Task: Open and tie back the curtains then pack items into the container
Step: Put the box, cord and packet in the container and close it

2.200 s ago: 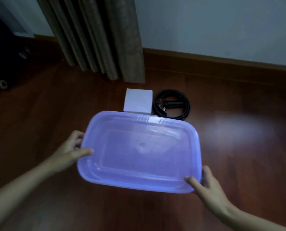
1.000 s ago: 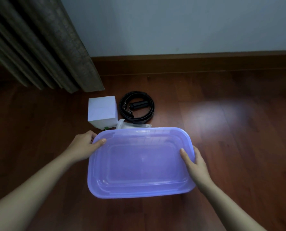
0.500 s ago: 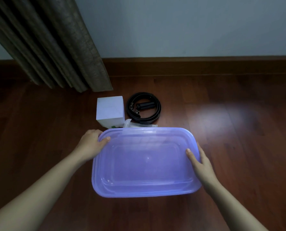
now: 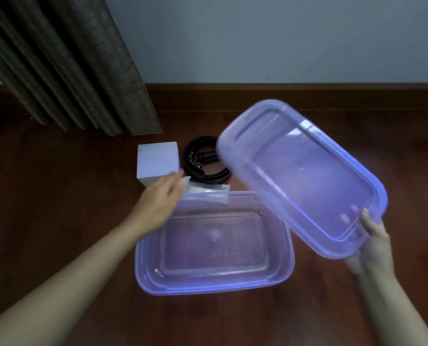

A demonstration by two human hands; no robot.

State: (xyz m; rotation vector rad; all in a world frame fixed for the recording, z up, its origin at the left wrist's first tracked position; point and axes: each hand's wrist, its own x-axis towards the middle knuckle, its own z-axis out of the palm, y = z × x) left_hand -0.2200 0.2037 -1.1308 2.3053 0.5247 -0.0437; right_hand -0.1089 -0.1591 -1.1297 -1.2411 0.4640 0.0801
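A translucent purple container [image 4: 214, 283] sits open on the wooden floor in front of me. My right hand [image 4: 371, 248] grips its purple lid [image 4: 300, 173] by the near corner and holds it tilted in the air to the right. My left hand [image 4: 161, 198] hovers with fingers spread over the container's far left corner, beside a white box [image 4: 156, 159]. A coiled black belt [image 4: 203, 162] lies behind the container, partly hidden by the lid. A flat clear packet [image 4: 208, 193] lies at the container's far rim.
A brown curtain [image 4: 65, 61] hangs at the upper left, its hem reaching the floor behind the white box. A pale wall with a wooden skirting board [image 4: 308, 93] runs across the back. Bare wooden floor [image 4: 45, 208] spreads to the left and right.
The container was set down on the floor. My right hand lifted the lid off and swung it up to the right. My left hand let go and moved toward the white box.
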